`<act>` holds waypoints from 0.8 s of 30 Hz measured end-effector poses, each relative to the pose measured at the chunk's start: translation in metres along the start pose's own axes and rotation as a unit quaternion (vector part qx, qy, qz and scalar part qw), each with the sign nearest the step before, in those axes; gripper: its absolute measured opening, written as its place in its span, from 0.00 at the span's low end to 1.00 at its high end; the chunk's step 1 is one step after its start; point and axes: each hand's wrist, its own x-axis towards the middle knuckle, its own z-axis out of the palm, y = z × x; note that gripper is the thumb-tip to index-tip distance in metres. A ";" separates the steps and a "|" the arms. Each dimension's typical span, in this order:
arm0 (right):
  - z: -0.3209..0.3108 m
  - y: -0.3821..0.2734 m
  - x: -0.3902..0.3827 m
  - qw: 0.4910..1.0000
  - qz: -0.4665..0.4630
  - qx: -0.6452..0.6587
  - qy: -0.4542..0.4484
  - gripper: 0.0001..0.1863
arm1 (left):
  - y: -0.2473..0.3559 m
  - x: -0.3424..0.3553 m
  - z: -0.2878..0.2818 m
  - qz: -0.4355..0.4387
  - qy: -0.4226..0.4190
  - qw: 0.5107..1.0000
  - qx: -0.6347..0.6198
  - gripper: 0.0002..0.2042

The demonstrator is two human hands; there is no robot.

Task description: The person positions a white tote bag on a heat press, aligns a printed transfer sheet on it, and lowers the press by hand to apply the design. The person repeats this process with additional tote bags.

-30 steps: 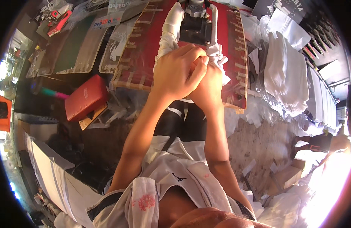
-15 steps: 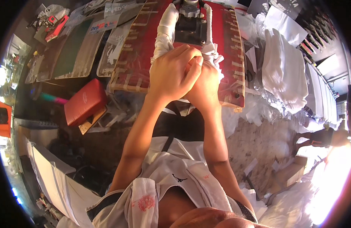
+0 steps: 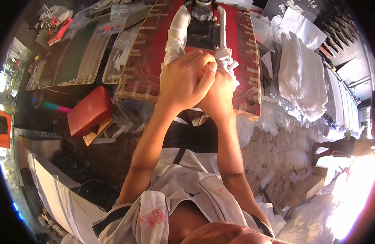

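My left hand and my right hand lie together, overlapping, at the near end of a U-shaped handle. White cloth is wrapped round its two bars, the left one thicker, with loose ends by my right hand. Fingers on both hands are curled closed; the handle's near part is hidden beneath them. Between the bars, a black metal bracket with a grey knob sits on a red press plate. Strips of tan tape line the plate's edges under clear film.
A red padded block lies to the left, below several flat boards. On the right, a stack of folded white cloth lies by crumpled clear plastic. Another person is at the far right.
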 end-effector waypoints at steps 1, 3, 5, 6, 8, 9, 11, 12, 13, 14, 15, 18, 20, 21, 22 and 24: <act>0.000 0.000 0.000 1.000 -0.006 0.001 0.004 0.05 | 0.000 0.000 0.000 -0.001 -0.003 1.000 0.002 0.10; 0.000 0.000 0.000 1.000 -0.005 0.002 0.002 0.05 | 0.001 -0.001 -0.001 -0.024 -0.035 0.999 0.010 0.14; 0.000 0.000 -0.001 1.000 -0.006 -0.001 0.001 0.05 | 0.001 -0.001 -0.002 -0.016 -0.032 0.999 0.006 0.13; -0.001 0.000 -0.001 1.000 -0.006 -0.002 0.000 0.05 | 0.001 -0.001 -0.002 -0.018 -0.032 0.999 0.002 0.13; -0.001 0.000 -0.001 1.000 -0.007 -0.002 0.003 0.05 | 0.001 -0.001 -0.001 -0.012 -0.026 1.000 0.005 0.13; -0.001 0.000 -0.001 1.000 -0.006 -0.002 0.003 0.05 | 0.001 -0.001 -0.001 -0.017 -0.028 0.999 0.004 0.13; 0.000 0.001 -0.001 1.000 0.002 -0.002 -0.003 0.05 | 0.000 -0.001 0.000 -0.008 -0.024 1.000 0.007 0.13; 0.000 0.001 -0.001 1.000 0.010 -0.006 -0.010 0.05 | -0.001 -0.001 0.000 -0.011 -0.023 1.000 0.003 0.13; 0.001 0.001 -0.001 1.000 0.004 -0.004 -0.002 0.05 | -0.001 -0.001 0.001 -0.003 -0.011 1.000 0.004 0.12; 0.001 0.001 -0.001 1.000 0.002 -0.005 0.002 0.05 | -0.002 -0.001 0.001 0.001 0.000 1.000 0.002 0.11; 0.001 0.001 -0.001 1.000 0.003 -0.008 -0.002 0.05 | -0.002 -0.001 0.002 0.001 0.005 1.000 0.002 0.09; 0.001 0.001 -0.001 1.000 -0.009 -0.012 -0.004 0.05 | -0.002 0.000 0.002 0.005 0.010 1.000 -0.005 0.09; 0.001 0.001 -0.001 1.000 -0.015 -0.012 0.003 0.05 | -0.001 0.000 0.002 0.009 0.015 1.000 -0.001 0.09; 0.001 0.001 -0.001 1.000 -0.010 -0.016 0.001 0.05 | -0.001 0.000 0.001 0.003 0.008 1.000 0.001 0.09; 0.001 0.001 -0.001 1.000 -0.014 -0.012 0.006 0.05 | 0.000 -0.001 0.000 0.001 0.001 1.000 0.006 0.11; 0.001 0.001 -0.002 1.000 -0.010 -0.009 0.007 0.05 | 0.001 -0.002 -0.002 -0.015 -0.028 0.999 0.013 0.13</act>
